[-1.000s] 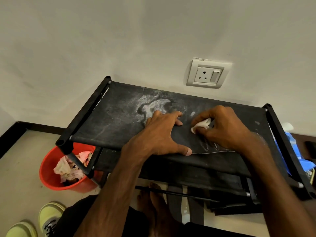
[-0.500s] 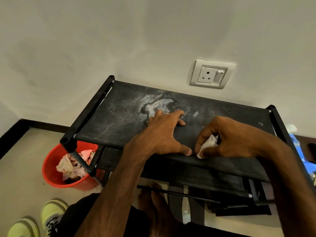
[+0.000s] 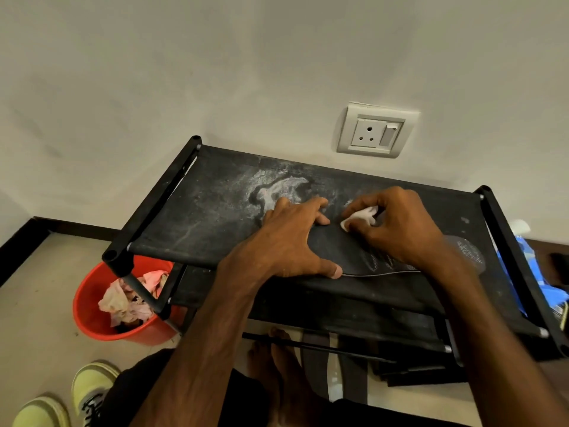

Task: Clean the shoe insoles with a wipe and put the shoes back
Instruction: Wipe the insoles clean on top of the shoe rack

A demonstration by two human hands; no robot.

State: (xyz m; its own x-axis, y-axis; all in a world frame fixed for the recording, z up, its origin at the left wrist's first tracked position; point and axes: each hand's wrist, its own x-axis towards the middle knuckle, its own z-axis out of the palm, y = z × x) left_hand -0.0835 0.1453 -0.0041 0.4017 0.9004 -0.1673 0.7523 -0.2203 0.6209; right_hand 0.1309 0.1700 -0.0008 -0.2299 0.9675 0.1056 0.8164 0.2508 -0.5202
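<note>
While the left hand (image 3: 292, 238) pins the insole (image 3: 341, 251) flat, fingers (image 3: 308, 206) spread, on top of the shoe rack (image 3: 200, 211), the right hand (image 3: 400, 226) pinches the wipe (image 3: 358, 218) against it. It looks thin, light and floppy; best held pressed flat beside the wiping.

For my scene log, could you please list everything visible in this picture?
shoe rack: one, black, against the wall
insole: one, black, on the rack top
wipe: one, white, on the insole
bucket: one, red, floor left, holding pinkish rags
shoes: two, yellow-green, floor bottom left
socket: one, white, above rack
unidentified item: one, blue, right of rack
left hand: one, presses the insole
right hand: one, pinches the wipe
</note>
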